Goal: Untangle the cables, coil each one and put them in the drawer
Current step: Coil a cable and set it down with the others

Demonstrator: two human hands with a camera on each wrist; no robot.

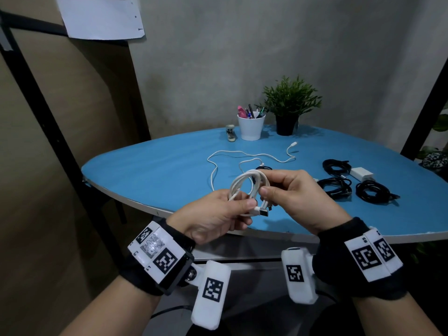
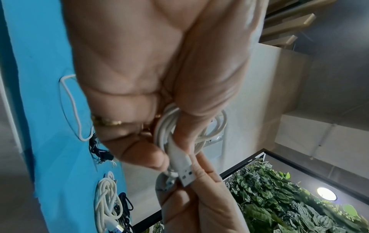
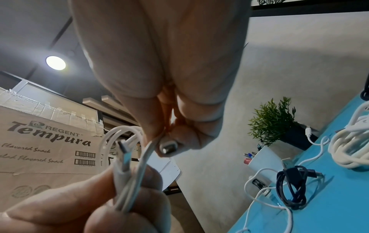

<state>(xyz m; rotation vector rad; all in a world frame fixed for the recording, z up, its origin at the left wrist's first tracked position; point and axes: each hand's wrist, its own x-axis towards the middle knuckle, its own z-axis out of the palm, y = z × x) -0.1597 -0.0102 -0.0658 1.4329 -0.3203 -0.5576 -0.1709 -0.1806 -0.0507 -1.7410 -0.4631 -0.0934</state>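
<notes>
A coiled white cable point(image 1: 244, 187) is held up over the near edge of the blue table point(image 1: 145, 170). My left hand point(image 1: 218, 214) grips the coil's lower part, and its USB plug point(image 2: 184, 173) sticks out past the thumb. My right hand point(image 1: 291, 192) pinches the coil's right side between thumb and fingers. A loose white cable point(image 1: 252, 155) snakes across the table's middle. Three black cable bundles point(image 1: 337, 166) point(image 1: 335, 187) point(image 1: 372, 191) lie at the right. In the wrist views another white coil point(image 3: 349, 141) lies on the table. No drawer is in view.
A white charger block point(image 1: 361, 173) lies among the black bundles. At the table's far side stand a white pen cup point(image 1: 251, 127), a potted plant point(image 1: 288, 110) and a stapler point(image 1: 230, 133). A black frame post point(image 1: 43, 112) rises at the left. A cardboard box point(image 3: 43, 149) shows behind.
</notes>
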